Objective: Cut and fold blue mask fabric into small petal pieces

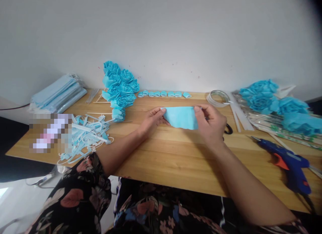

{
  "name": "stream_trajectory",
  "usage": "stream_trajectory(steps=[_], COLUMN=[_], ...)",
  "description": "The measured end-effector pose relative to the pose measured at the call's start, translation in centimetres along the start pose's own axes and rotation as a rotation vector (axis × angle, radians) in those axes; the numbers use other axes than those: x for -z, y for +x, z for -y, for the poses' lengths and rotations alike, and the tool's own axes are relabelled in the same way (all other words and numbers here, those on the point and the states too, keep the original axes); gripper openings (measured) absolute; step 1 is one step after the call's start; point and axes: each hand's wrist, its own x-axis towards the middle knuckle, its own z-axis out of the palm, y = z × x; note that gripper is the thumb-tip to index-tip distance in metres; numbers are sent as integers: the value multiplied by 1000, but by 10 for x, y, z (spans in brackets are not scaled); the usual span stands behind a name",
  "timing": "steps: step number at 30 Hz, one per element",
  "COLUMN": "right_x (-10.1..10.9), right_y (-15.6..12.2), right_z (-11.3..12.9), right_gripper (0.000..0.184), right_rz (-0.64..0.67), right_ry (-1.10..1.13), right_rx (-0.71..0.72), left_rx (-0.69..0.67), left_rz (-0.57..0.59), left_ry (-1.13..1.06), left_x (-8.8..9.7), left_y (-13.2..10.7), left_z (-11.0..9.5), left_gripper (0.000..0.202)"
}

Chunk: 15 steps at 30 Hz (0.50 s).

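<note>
While between left hand (pixel 151 119), right hand (pixel 210 122), blue sheet (pixel 181 117).

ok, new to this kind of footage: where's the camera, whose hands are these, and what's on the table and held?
No machine here: one picture, from a camera worn on a person's head, looking down at their own bare hands. The left hand and right hand each pinch an end of a blue fabric piece over a wooden table. On it: a stack of face masks and cut straps at the left, blue flowers by the wall, a row of small folded pieces, a tape roll, and a blue glue gun at the right.
</note>
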Motion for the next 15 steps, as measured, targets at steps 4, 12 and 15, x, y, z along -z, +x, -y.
stream_trajectory(steps=[4,12,15], right_x=[0,2,0], right_y=[0,3,2], right_z=[-1,0,0], right_gripper=[23,19,21], right_rz=[-3,122,290], right_ry=[-32,-7,-33], right_rx=[21,123,167], left_rx=[-20,-44,-50], left_rz=[-34,-1,60], left_ry=[40,287,350], left_x=[2,2,-5], left_y=[2,-2,-7], left_z=[2,-3,-7], left_gripper=[45,46,47])
